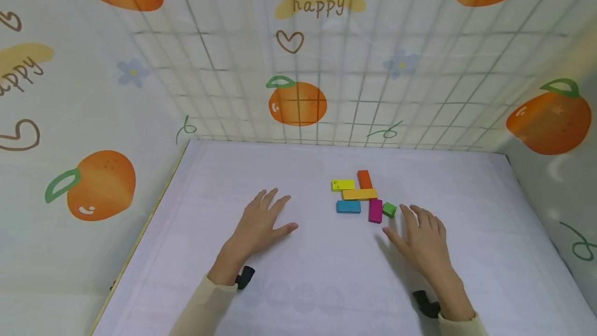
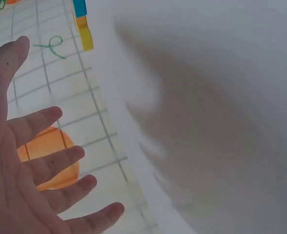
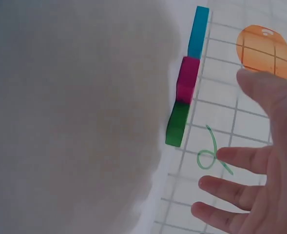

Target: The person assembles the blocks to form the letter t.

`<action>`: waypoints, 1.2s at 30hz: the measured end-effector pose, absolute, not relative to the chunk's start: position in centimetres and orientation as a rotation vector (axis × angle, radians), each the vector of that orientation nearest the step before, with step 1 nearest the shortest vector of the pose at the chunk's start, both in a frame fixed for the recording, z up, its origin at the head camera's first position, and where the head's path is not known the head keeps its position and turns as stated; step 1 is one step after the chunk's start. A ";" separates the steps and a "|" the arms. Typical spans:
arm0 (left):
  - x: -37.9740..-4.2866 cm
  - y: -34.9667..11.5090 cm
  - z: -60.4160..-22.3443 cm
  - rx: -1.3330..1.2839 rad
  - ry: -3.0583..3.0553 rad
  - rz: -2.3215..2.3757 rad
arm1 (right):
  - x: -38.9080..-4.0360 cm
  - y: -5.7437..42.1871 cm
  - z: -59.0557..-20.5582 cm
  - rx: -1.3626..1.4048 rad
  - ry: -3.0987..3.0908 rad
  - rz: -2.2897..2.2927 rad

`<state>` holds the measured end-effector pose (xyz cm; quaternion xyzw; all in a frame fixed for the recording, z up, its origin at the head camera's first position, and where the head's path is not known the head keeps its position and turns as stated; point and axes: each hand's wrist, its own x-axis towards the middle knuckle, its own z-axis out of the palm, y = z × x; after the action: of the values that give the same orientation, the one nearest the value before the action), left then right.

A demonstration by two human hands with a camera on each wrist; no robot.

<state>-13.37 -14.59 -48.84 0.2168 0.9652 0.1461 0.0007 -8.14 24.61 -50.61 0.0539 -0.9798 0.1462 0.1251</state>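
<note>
Several coloured blocks lie together on the white table right of centre. A yellow block [image 1: 343, 185] and a red-orange block [image 1: 364, 179] are at the back, with a longer amber block [image 1: 359, 194] in front of them. Nearer are a blue block [image 1: 348, 207], a magenta block [image 1: 375, 211] and a small green block [image 1: 389, 209], which sits turned at an angle. My right hand [image 1: 423, 240] is just right of the green block, fingers spread, holding nothing. Well left of the blocks, my left hand [image 1: 258, 224] also has spread fingers and nothing in its grasp.
The white table [image 1: 308, 263] has its back edge against a grid-patterned cloth [image 1: 242, 82] printed with oranges. Similar patterned cloth hangs at both sides. A black strap piece [image 1: 244, 277] shows at the left wrist, another black piece [image 1: 425, 305] at the right.
</note>
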 end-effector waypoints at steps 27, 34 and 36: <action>-18.0 -5.8 -49.6 0.690 2.717 0.843 | -10.0 22.4 -51.1 -0.057 -2.950 0.879; -18.6 -3.9 -50.3 0.675 2.665 0.866 | -10.8 21.5 -51.0 -0.146 -3.018 0.847; -18.7 -3.5 -50.5 0.685 2.667 0.850 | -11.0 21.3 -51.2 -0.163 -3.031 0.820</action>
<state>-18.71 -3.52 -50.47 0.2356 0.9178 0.2923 0.1294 -11.02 21.27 -51.15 -0.0519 -0.9640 0.2608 -0.0013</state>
